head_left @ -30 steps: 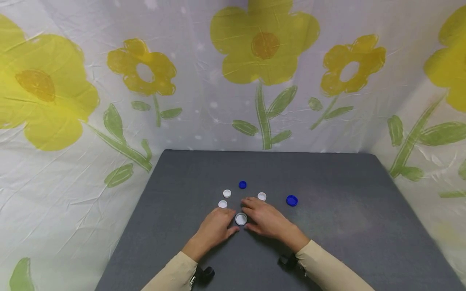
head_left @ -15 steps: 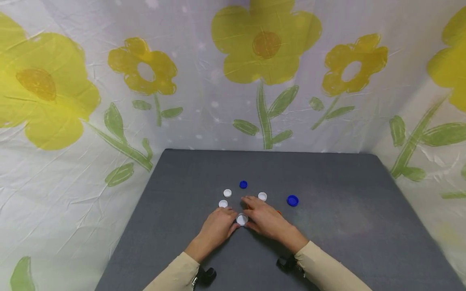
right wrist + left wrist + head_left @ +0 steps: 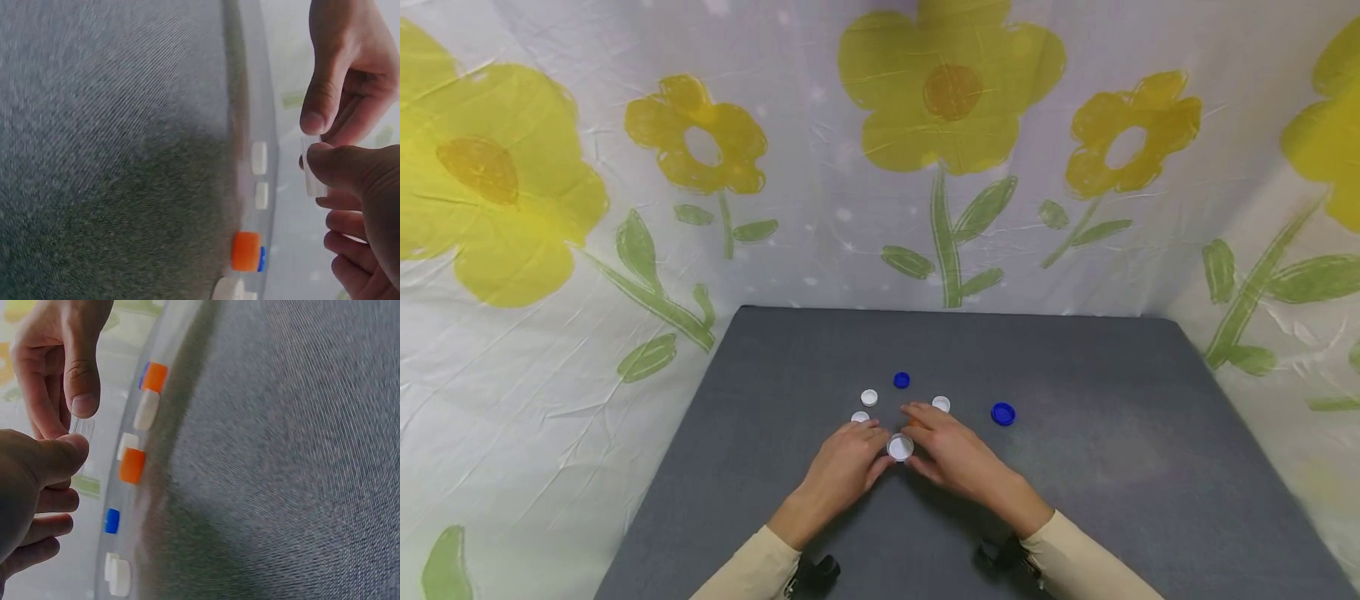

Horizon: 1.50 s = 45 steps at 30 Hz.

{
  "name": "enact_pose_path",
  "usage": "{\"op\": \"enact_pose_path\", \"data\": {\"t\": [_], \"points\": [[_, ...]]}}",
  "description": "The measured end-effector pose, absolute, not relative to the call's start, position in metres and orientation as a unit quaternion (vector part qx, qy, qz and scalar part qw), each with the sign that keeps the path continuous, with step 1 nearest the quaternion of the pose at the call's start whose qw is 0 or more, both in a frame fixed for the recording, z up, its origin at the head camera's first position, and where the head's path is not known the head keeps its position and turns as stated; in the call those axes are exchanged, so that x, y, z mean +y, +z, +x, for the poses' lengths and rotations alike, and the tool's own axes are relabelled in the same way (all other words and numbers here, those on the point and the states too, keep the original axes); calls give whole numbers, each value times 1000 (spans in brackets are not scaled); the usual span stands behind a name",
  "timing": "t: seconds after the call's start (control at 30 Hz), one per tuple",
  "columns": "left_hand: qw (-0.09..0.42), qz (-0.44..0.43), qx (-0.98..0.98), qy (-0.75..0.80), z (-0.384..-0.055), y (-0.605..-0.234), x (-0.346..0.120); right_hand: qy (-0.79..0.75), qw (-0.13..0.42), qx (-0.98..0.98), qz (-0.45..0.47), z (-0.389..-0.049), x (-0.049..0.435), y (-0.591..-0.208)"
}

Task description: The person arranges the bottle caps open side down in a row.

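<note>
In the head view, a round clear-rimmed lid with a whitish middle (image 3: 900,448) sits between the two hands, above the table. My left hand (image 3: 846,460) pinches its left edge with thumb and fingers. The opposite edge is pinched by my right hand (image 3: 961,460). From the left wrist view the lid (image 3: 83,428) looks transparent and is seen nearly edge-on; part of it is hidden by fingertips. An orange cap (image 3: 914,423) shows partly behind the right fingers. Just past the left fingers lies a white cap (image 3: 860,416), partly covered.
On the grey table (image 3: 1075,517) lie more small caps: a white one (image 3: 869,397), a blue one (image 3: 902,380), another white one (image 3: 941,403) and a larger blue one (image 3: 1003,413). A flower-printed curtain (image 3: 820,250) surrounds the table's back and sides.
Both hands have closed in on the clear lid and raised it slightly off the table. The other caps lie where they were.
</note>
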<state>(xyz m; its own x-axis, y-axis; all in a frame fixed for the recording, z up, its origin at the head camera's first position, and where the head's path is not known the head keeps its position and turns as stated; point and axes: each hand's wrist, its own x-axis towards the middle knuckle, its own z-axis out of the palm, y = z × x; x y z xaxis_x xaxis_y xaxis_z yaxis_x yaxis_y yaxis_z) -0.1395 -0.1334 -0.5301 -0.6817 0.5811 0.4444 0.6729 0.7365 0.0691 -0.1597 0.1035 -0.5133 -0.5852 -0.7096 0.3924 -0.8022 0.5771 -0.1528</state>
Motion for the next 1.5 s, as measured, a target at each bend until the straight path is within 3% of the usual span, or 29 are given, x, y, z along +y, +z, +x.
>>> {"op": "enact_pose_path", "data": {"t": [0.3, 0.83, 0.97, 1.23, 1.5], "points": [[219, -367, -894, -130, -130, -511, -140, 206, 135, -873, 422, -146, 107, -495], [276, -432, -831, -217, -124, -505, -147, 395, -29, -856, 331, -135, 112, -483], [249, -390, -837, -293, -123, -504, -145, 390, 22, -856, 338, -132, 113, -484], [144, -277, -841, -442, -120, -497, -143, 304, 238, -812, 437, -133, 115, -487], [0, -189, -827, -530, -120, -495, -142, 250, 305, -786, 476, -132, 110, -488]]}}
